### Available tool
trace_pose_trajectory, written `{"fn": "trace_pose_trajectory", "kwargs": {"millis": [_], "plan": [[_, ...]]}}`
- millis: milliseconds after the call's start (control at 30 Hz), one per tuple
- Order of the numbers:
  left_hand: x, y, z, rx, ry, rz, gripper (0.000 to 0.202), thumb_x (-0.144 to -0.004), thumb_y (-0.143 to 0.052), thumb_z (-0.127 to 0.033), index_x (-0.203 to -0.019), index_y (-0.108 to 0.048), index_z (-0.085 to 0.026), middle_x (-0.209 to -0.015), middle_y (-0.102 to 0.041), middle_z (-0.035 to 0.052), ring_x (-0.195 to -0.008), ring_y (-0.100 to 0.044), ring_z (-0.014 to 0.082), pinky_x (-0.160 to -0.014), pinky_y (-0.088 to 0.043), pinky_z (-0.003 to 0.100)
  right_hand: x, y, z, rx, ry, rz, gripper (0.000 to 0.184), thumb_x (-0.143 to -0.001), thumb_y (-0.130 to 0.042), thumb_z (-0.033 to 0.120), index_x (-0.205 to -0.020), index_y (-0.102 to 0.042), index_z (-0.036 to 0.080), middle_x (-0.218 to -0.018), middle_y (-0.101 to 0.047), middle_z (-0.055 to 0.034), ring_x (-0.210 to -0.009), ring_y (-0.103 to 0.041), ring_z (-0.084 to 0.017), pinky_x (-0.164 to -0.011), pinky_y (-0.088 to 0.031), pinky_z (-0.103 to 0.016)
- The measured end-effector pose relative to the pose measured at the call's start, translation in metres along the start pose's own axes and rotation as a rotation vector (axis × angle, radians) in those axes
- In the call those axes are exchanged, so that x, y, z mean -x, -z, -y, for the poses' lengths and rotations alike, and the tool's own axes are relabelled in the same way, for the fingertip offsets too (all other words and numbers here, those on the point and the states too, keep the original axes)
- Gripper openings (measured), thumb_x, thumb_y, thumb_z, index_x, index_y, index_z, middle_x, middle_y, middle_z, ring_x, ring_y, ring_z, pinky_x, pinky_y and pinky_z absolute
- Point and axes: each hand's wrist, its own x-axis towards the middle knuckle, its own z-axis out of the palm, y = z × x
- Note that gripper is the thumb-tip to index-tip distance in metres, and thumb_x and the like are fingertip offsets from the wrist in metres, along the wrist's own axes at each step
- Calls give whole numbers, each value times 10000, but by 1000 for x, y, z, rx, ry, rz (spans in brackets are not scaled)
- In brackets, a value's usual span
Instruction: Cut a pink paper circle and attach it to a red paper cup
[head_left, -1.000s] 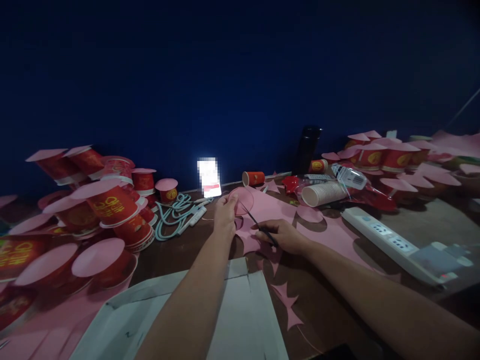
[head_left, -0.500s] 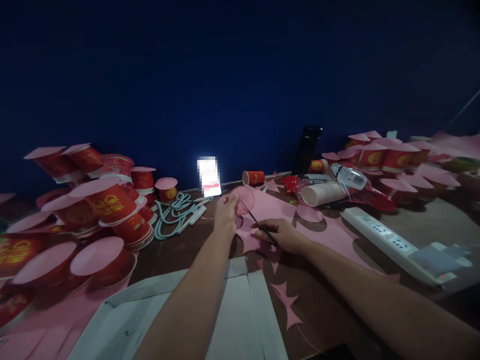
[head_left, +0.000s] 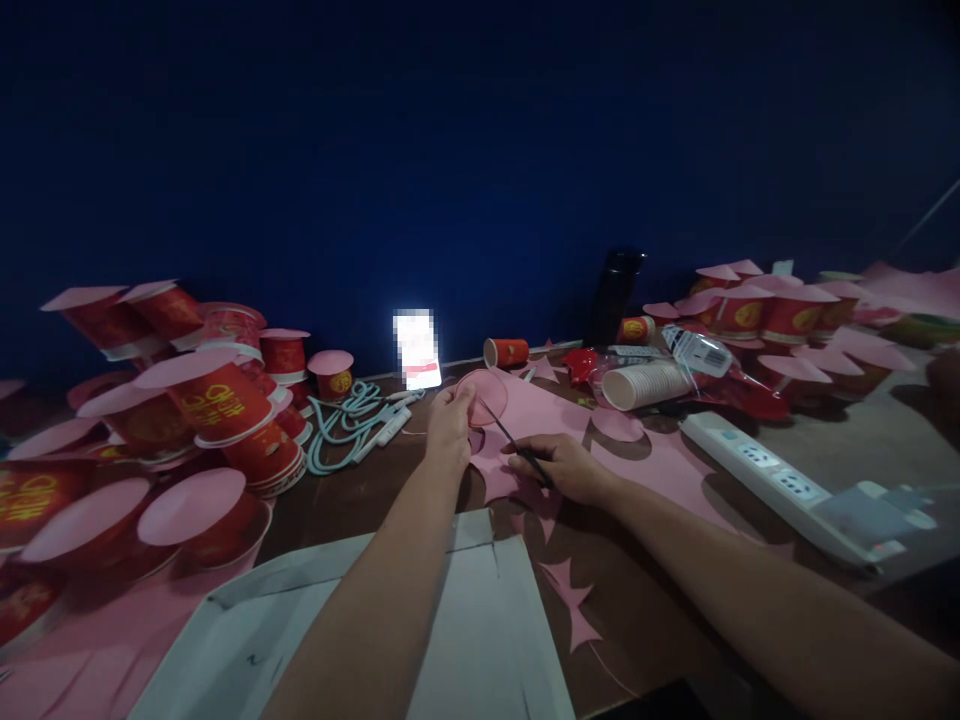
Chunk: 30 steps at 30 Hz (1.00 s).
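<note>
My left hand (head_left: 450, 425) pinches the near-left edge of a round pink paper disc (head_left: 491, 393) between thumb and fingers. The disc has a darker rim line and is raised above a larger pink paper sheet (head_left: 544, 405). In my right hand (head_left: 562, 465) is a long, thin dark tool (head_left: 514, 437). Its far end reaches up-left onto the disc; the near end, thicker and black, lies under my fingers. I cannot make out its exact kind. Pink paper offcuts (head_left: 570, 600) with pointed corners lie below my right hand.
Red paper cups topped with pink discs (head_left: 217, 400) crowd the left; more cups (head_left: 802, 315) stand at the right. Around the middle are a lit phone (head_left: 418, 350), a pale coiled cable (head_left: 337, 430), stacked cups (head_left: 645, 385), a black bottle (head_left: 619, 295), a power strip (head_left: 765, 475) and a white tray-like box (head_left: 480, 620).
Both hands stay in nearly the same place, with the disc and the dark tool still held. The whole view has shifted slightly.
</note>
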Motion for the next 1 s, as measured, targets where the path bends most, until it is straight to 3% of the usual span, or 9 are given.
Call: {"fn": "trace_pose_trajectory", "kwargs": {"millis": [233,433,600,767,867,1000], "plan": [[-4,2,4,-30,18,-7,423,-498,-812,-387,-785,-643,-125,-675,-638,15,-642,-579,140,-706,-459,319,1,-1,2,-6,8,5,499,-762,-641,562,-1031,-714,148,-692,-643,-13,-540,-520,-110,-484,-443,-218],[-5,4,6,-23,12,6,412,-493,-806,-384,-768,-635,-130,-636,-619,0,-625,-571,138,-717,-456,328,0,-2,2,35,65,-15,447,-777,-638,541,-993,-731,162,-858,-711,-48,-743,-611,-161,-628,-483,-231],[-8,7,8,-27,26,23,400,-517,-789,-378,-792,-630,-133,-661,-617,2,-643,-574,141,-727,-458,333,0,-3,1,17,-19,10,523,-750,-642,575,-1046,-714,151,-818,-707,-43,-607,-573,-134,-521,-460,-231],[-14,12,9,-54,-28,-115,330,-555,-749,-336,-798,-626,-151,-709,-621,0,-668,-579,136,-731,-468,322,1,-2,-2,82,77,-2,440,-766,-650,526,-1007,-720,165,-800,-697,-35,-689,-610,-153,-621,-477,-245],[-17,15,10,-76,-35,-213,263,-576,-722,-301,-772,-624,-156,-718,-619,3,-684,-582,134,-732,-472,309,0,1,-6,139,64,-74,475,-758,-664,499,-1107,-640,178,-630,-621,20,-547,-563,-130,-521,-427,-229],[-17,17,13,-112,-44,-232,247,-596,-715,-307,-780,-635,-163,-744,-629,11,-697,-585,136,-723,-476,303,-5,11,-13,300,9,-338,396,-741,-679,473,-1017,-566,212,-694,-646,24,-584,-580,-134,-537,-398,-226]]}}
